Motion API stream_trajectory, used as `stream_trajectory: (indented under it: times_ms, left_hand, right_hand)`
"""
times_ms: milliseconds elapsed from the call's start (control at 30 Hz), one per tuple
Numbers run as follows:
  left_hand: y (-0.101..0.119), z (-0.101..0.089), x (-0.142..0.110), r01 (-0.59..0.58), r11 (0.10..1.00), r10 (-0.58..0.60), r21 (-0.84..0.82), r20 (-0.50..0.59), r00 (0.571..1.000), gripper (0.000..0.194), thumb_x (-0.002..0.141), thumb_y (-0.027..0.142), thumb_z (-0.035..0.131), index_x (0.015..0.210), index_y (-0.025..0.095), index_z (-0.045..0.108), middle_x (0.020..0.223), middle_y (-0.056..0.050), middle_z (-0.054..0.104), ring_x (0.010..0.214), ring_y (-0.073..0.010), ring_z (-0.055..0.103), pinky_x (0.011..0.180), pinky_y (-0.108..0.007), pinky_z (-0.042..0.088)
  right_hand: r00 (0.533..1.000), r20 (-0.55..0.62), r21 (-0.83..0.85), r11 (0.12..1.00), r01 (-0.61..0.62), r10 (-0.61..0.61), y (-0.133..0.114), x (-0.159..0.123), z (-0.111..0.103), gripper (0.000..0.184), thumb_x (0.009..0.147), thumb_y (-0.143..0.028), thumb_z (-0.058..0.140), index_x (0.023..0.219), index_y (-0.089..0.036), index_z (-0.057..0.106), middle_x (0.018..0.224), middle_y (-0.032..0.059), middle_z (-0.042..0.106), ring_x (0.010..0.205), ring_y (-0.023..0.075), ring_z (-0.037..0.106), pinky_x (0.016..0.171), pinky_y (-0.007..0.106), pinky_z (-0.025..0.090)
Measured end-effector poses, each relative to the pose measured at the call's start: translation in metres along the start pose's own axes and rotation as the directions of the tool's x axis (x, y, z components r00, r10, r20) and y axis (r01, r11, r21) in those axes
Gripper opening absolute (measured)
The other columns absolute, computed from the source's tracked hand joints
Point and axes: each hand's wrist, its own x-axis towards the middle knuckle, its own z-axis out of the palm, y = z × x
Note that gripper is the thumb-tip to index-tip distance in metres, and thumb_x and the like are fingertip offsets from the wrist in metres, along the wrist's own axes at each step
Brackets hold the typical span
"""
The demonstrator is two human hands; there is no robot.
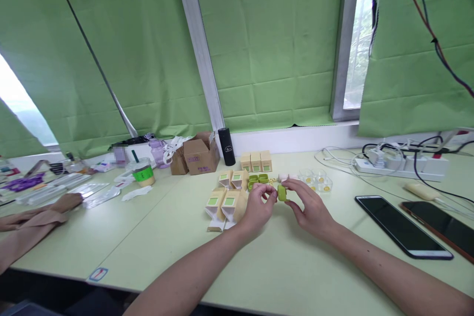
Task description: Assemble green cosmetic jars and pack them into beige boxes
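Observation:
Between thumb and fingers my right hand [309, 207] grips a small olive-green case [282, 193] with rounded corners, held just above the table. My left hand [259, 205] is right beside it, thumb and forefinger pinched together; whatever may be between the tips is too small to make out. Behind the hands lie more green cases [258, 178], partly hidden by my left hand. Small kraft boxes [226, 202] with green labels and flaps hanging open stand left of my left hand. Clear round containers [313, 177] with yellow bits inside sit beyond my right hand.
Three closed kraft boxes [256, 162] stand at the back, near a black bottle [226, 146] and a cardboard carton [201, 155]. A drink cup [142, 174] is further left. Phones [403, 227] and a power strip [403, 165] lie right. Another person's arm [40, 217] rests far left.

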Motion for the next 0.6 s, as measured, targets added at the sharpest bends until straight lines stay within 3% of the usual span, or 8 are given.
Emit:
stream_trajectory:
  times_ms: [600]
  left_hand:
    - [0.0059,-0.0014,0.0004,-0.004,1.0,0.004,0.004,0.012,1.0,0.014,0.091,0.027,0.061,0.083,0.017,0.067,0.092,-0.006,0.061,0.087,-0.0189,0.06,0.08,-0.033,0.051]
  right_hand:
    - [1.0,-0.016,0.016,1.0,-0.018,0.019,-0.0013,0.0008,0.0002,0.046,0.096,-0.013,0.055,0.14,-0.026,0.051,0.136,0.0114,0.067,0.13,0.0292,0.063,0.107,0.052,0.057]
